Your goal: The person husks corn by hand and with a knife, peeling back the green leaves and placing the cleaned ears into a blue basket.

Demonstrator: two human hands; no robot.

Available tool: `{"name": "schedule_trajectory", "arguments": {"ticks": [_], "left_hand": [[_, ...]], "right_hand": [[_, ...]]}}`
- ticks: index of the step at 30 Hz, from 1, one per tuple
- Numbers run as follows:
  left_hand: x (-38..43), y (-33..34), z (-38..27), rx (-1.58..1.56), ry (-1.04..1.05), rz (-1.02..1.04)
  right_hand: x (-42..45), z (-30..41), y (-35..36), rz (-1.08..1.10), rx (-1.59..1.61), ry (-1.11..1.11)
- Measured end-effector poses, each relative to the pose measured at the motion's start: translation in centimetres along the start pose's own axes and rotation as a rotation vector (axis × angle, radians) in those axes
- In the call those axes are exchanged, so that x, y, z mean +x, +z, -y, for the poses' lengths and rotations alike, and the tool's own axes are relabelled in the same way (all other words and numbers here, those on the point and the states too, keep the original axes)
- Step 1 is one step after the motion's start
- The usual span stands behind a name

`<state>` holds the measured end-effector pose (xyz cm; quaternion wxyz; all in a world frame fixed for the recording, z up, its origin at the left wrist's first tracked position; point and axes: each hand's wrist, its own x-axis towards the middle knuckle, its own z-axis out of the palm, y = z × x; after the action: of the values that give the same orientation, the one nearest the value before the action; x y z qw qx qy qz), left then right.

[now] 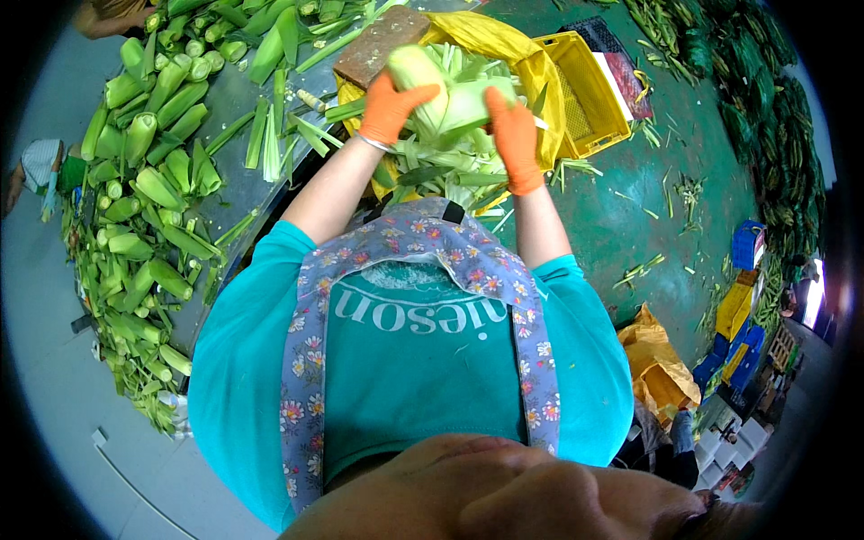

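Observation:
My left hand point(391, 111), in an orange glove, grips an ear of corn point(413, 67) that is partly stripped to its pale inner husk. My right hand point(516, 142), gloved the same way, holds a broad green husk leaf point(476, 101) folded away from the ear. Both hands are over a heap of loose husks point(466, 165) inside an open yellow sack point(543, 67). The right fingertips are partly hidden behind the leaf. A brown block point(381, 44) stands just beyond my left hand, at the table's edge.
Many unhusked corn ears point(162, 135) cover the metal table point(236, 101) on the left. A yellow plastic crate point(587, 94) stands right of the sack on the green floor point(648, 202). Filled green sacks point(790, 135) line the far right. Another person point(40, 165) is at the left edge.

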<state>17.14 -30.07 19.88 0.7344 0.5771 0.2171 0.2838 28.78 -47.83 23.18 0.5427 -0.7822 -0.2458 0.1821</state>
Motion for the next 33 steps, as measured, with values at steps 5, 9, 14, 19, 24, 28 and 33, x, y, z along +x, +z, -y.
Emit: {"name": "schedule_trajectory", "arguments": {"ticks": [5,9,14,19,24,28,33], "left_hand": [[2.7,-4.9,-1.5,-0.787,-0.263,-0.136],[2.0,-5.1,-2.3,-0.696,-0.173,-0.062],[1.6,-4.2,-3.3,-0.695,-0.105,0.12],[1.1,-1.5,-2.1,-0.896,-0.329,0.161],[1.6,0.5,-2.1,-0.458,-0.19,0.024],[13.0,-11.0,7.2,-0.451,-0.187,-0.576],[9.6,-15.8,-0.9,-0.605,-0.126,-0.295]], "right_hand": [[-1.6,-2.4,-4.1,-0.177,0.259,0.096],[-1.3,-3.0,-3.5,-0.211,0.358,0.042],[-0.6,1.6,-1.3,-0.19,0.47,-0.263],[-0.6,2.8,1.6,0.148,0.942,-0.105],[-1.6,3.7,5.3,0.341,0.438,-0.216],[-9.3,7.2,6.8,0.799,0.053,-0.726],[-3.3,2.1,2.9,0.07,-0.459,-0.825]]}}
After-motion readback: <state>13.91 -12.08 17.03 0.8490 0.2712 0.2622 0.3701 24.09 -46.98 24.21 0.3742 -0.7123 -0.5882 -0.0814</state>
